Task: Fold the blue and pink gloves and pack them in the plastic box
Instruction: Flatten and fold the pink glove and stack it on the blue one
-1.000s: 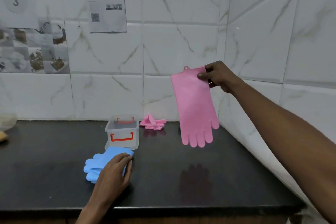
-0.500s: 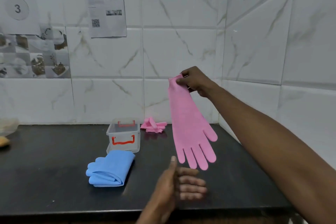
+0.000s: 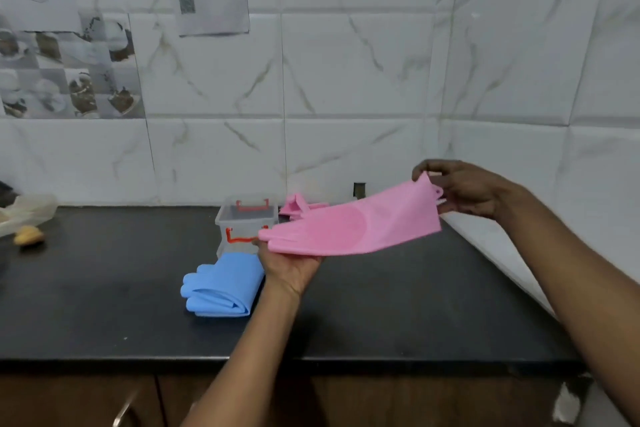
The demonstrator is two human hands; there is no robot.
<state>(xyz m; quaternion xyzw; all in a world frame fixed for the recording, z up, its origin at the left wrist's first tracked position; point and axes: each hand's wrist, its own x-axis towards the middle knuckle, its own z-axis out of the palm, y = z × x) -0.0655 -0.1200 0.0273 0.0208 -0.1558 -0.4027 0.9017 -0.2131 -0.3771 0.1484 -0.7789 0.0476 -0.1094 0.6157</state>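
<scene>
1. Above the surface, a pink glove stretches almost level between both hands.
2. Right hand pinches its cuff at the right end.
3. Left hand grips its finger end from below.
4. Blue gloves lie folded on the surface, just near of the box.
5. Second pink glove lies folded just right of the box, by the far wall.
</scene>
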